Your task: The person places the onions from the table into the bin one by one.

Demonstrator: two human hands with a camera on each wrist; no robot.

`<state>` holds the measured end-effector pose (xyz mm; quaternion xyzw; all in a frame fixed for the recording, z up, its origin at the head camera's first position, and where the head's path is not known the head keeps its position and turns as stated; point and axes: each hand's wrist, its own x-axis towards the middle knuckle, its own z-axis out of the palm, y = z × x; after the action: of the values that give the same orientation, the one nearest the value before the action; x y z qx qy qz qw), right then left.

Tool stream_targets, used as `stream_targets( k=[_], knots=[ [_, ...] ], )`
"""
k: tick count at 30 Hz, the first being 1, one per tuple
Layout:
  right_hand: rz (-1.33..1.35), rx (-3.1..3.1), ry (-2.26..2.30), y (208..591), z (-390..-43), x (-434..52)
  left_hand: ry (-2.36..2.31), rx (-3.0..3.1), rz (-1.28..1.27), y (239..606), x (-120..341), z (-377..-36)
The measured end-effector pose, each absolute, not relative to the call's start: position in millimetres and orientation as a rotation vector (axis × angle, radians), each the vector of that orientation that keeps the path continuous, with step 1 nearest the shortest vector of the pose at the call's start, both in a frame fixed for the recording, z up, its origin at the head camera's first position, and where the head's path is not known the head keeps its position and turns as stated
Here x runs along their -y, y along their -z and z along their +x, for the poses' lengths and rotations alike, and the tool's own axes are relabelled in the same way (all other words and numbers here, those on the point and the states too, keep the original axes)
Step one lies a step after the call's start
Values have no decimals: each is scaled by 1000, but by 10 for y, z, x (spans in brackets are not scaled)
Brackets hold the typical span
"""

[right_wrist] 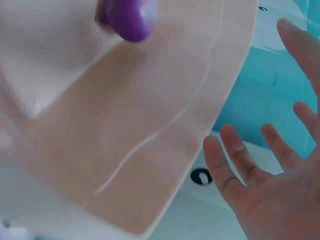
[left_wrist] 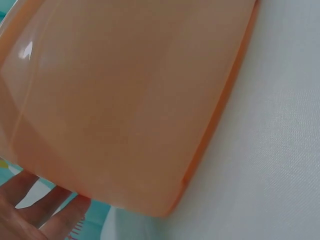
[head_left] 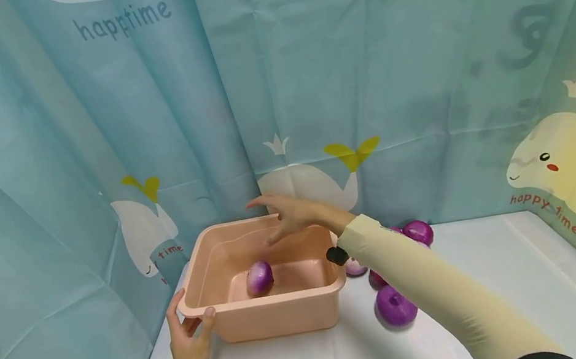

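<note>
— Where is the onion (head_left: pixel 259 277) right now?

— It lies alone on the floor of the pink tub (head_left: pixel 307 307), toward the near wall, purple at one end and pale at the other. The right wrist view shows it too, a purple lump low in the tub.

— And the tub itself?

— It sits on the white worktop (head_left: pixel 506 296), close to the left corner where the blue curtain (head_left: pixel 361 69) hangs behind it.

— What is the left hand (head_left: pixel 188 337) doing?

— It grips the near left corner of the tub, thumb hooked over the rim and fingers down the outer wall. I judge it is there to keep the light tub from sliding. From the left wrist view, only the tub's outer wall and the fingers (left_wrist: pixel 30 210) by its bottom edge can be seen.

— And the right hand (head_left: pixel 287 213)?

— It hangs above the far side of the tub, palm down, fingers spread and nearly straight, holding nothing and touching nothing. The right wrist view confirms it: an empty palm with the fingers (right_wrist: pixel 235 165) apart.

— So the two hands are well apart?

— Yes, one at the near corner, one over the far rim.

— Anything else about?

— More purple onions (head_left: pixel 394 305) lie on the worktop just right of the tub, partly behind the cream sleeve (head_left: pixel 439 293), within reach of that arm.
</note>
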<state>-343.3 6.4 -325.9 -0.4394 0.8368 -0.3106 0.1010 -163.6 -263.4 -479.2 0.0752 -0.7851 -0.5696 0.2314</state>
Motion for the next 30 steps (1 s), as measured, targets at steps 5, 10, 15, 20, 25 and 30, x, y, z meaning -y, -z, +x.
stream_targets(
  k=[5, 10, 15, 20, 25, 30],
  knots=[
    [-1345, -2506, 952, 3206, -3406, -254, 1591, 2174, 181, 4776, 2667, -1637],
    [-1314, -2526, 988, 3172, -3379, -500, 1648, 2172, 180, 4763, 2698, -1632],
    [-1268, -2538, 1052, 3178, -3338, -851, 1717, 2167, 122, 4734, 2688, -1646],
    [-1238, -2616, 1079, 3266, -3317, -1275, 1733, 2182, 99, 4709, 2656, -1645],
    [-1173, -2733, 1085, 3396, -3290, -1710, 1716, 2194, 115, 4685, 2642, -1639],
    [-1088, -2760, 1156, 3592, -3271, -2140, 1712, 2195, 141, 4664, 2641, -1649]
  ],
)
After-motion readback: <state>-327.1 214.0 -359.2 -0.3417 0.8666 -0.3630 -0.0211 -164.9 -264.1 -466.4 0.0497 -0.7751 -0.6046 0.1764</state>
